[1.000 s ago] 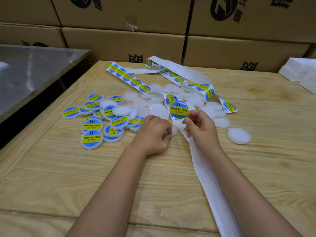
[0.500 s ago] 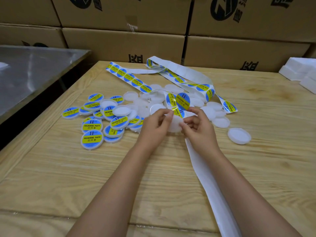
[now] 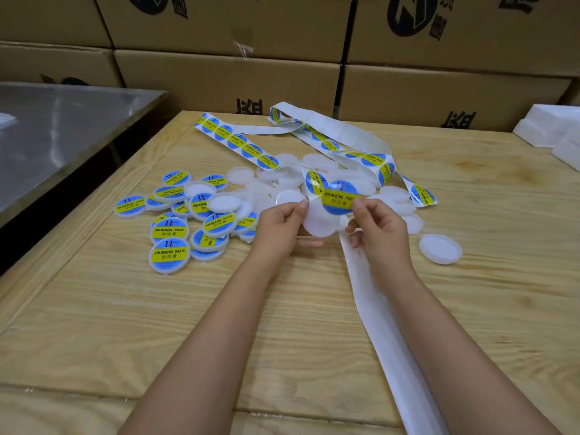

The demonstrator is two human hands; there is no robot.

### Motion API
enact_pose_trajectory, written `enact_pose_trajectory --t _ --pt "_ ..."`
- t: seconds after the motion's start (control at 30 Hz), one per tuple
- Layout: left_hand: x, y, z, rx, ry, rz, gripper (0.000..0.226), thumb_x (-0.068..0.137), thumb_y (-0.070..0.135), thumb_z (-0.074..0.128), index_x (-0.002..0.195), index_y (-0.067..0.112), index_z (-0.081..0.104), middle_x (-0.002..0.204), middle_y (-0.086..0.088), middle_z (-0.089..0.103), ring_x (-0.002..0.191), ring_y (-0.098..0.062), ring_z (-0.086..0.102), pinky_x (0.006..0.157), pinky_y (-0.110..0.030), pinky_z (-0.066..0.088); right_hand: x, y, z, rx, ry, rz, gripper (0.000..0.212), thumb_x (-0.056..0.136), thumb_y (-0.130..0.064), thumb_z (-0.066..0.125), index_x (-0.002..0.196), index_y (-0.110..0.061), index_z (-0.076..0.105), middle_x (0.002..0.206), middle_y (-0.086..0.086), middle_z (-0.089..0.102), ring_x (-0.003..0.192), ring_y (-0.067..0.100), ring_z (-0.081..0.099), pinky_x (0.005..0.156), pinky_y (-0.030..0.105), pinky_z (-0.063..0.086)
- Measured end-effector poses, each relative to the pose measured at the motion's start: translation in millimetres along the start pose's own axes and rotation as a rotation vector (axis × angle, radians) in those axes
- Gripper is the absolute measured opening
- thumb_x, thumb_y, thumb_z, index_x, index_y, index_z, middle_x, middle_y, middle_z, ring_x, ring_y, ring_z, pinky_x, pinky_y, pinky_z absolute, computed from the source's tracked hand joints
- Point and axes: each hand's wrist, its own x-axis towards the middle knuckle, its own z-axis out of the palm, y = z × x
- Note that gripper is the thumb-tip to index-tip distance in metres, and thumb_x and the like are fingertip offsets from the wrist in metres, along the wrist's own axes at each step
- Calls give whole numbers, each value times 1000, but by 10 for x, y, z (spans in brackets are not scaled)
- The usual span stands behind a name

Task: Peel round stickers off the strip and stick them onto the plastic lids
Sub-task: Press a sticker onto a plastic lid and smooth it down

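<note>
A wall of stacked cardboard boxes (image 3: 226,80) closes off the far side, well beyond both hands. The wooden table (image 3: 94,309) fills most of the view. Its far edge runs along the foot of the boxes, and its left edge slants away to the left of the left hand (image 3: 277,229). Bare planks lie between the hands and the near edge, and more to the right of the right hand (image 3: 381,232). Beyond the left edge, across a dark gap, stands a steel table (image 3: 62,127). White foam blocks (image 3: 552,127) sit at the far right.

The strip (image 3: 379,315) runs bare from the near edge up under the right hand, then loops beyond the hands with blue-and-yellow stickers on it. Labelled lids (image 3: 171,255) lie heaped left of the left hand; blank lids (image 3: 282,180) are scattered just beyond both hands. One blank lid (image 3: 441,248) lies alone to the right of the right hand.

The left hand grips a held lid (image 3: 320,221) by its left rim, fingers curled under it. The right hand pinches a sticker (image 3: 340,199) by its right edge, held over the upper part of that lid; whether it touches yet is unclear.
</note>
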Motion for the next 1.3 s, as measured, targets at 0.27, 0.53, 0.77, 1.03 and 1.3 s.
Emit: enact_pose_trajectory --t 0.27,0.53,0.77,1.03,1.3 --pt "-6 23 -14 -36 -57 -33 26 97 19 48 84 8 68 73 -6 73 68 -20 71 52 -25 54 -35 33 31 -179 -64 0 20 90 -14 61 70 -16 64 53 -12 54 47 3 42 54 15 38" --pt "-12 29 -8 -64 -84 -62 24 97 17 47 88 5 66 72 -5 73 66 -19 71 54 -25 56 -9 92 9 -225 -52 0 21 88 -19 64 67 -15 64 46 -13 49 50 6 43 57 20 38" --pt "-11 22 0 -55 -92 -49 21 97 15 47 92 4 65 73 -5 73 69 -19 71 57 -26 58 18 170 7 -184 -57 24 24 81 -30 66 57 -27 65 51 -15 56 63 11 53 71 29 46" --pt "-9 -27 -2 15 -67 5 18 96 12 49 88 8 64 71 -4 73 66 -20 70 57 -29 59 -1 137 -4 -297 -54 -2 21 82 -27 67 63 -19 63 59 -2 62 64 10 55 68 32 46" --pt "-57 -47 38 255 11 134 14 93 15 55 81 16 61 56 7 65 35 -16 56 40 -23 45 -58 84 41 -547 49 -44 17 84 -23 67 70 -13 63 61 -5 62 58 8 55 60 20 42"
